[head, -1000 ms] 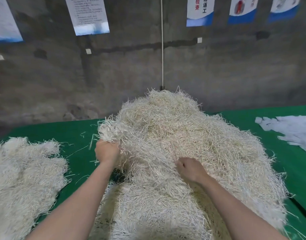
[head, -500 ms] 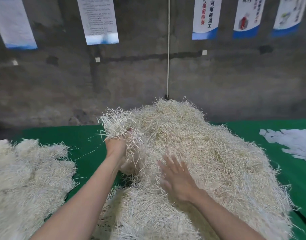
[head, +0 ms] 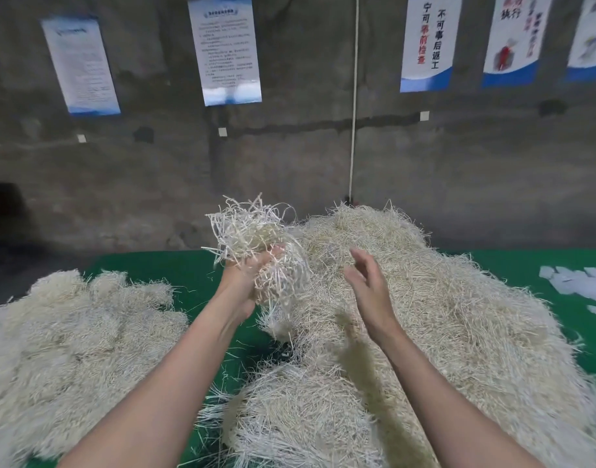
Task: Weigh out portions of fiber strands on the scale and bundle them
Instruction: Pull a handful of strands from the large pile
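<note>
— Why was the left hand (head: 246, 275) up like that?
— It gripped a tuft of fiber strands (head: 256, 238), held clear above the big heap (head: 425, 298) in the middle of the green counter (head: 175, 268). I'd guess that let loose ends drop away before weighing.
— And the right hand (head: 367, 282)?
— Spread, holding nothing, just right of the tuft, likely ready to cup it. No scale showed anywhere; another heap (head: 70, 332) lay to the left.

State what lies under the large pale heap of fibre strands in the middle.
The green table surface shows around the large pale heap of fibre strands and runs beneath its edges. Anything buried under its middle is hidden.
</note>
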`<action>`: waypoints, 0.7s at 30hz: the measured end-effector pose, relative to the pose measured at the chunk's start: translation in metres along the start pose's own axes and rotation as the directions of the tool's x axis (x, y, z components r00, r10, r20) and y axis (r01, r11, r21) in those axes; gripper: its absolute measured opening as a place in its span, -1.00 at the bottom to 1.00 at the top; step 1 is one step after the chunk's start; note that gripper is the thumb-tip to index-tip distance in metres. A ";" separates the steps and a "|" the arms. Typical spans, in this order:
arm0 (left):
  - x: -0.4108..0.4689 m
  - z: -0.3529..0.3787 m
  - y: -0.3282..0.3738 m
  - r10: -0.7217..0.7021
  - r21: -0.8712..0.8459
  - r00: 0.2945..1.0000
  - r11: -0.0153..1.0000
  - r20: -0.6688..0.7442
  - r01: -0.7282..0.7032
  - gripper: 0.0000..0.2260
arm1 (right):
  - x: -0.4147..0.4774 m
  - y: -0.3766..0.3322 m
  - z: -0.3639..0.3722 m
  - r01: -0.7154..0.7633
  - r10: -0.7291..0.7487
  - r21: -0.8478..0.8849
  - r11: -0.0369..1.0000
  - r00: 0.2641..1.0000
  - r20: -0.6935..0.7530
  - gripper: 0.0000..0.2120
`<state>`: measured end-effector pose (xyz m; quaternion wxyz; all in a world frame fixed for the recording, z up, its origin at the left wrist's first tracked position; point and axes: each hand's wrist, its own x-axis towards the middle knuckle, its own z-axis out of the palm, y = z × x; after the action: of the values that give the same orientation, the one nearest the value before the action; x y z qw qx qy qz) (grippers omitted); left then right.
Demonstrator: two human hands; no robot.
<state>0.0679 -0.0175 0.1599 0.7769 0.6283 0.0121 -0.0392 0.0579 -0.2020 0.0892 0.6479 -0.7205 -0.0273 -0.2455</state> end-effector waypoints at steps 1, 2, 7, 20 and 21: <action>-0.012 0.002 0.001 -0.019 -0.004 0.996 1.000 0.084 0.019 -0.75 | -0.003 -0.016 0.008 -0.043 0.032 0.134 0.990 0.996 0.082 -0.53; -0.022 0.002 -0.001 -0.021 -0.003 0.991 1.000 0.131 0.021 -0.89 | -0.008 -0.026 0.016 -0.123 0.085 0.207 0.971 0.979 0.186 -0.50; -0.028 -0.020 -0.053 0.089 0.393 0.994 0.918 -0.063 -0.057 -0.77 | -0.070 -0.004 0.051 -0.665 0.328 0.597 0.449 0.744 0.582 -0.33; -0.102 -0.105 -0.179 0.296 0.979 0.937 0.027 0.184 -0.201 -0.42 | -0.177 0.017 0.090 -0.793 0.508 0.432 0.430 0.608 0.610 -0.69; -0.108 -0.107 -0.182 0.282 0.975 0.934 -0.035 0.221 -0.220 -0.42 | -0.183 0.018 0.093 -0.799 0.516 0.440 0.411 0.601 0.610 -0.70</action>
<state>-0.0505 0.0543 -0.0323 0.1085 0.9802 -0.1151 0.1191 -0.0663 -0.0661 -0.0024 0.8856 -0.4112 0.0522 0.2097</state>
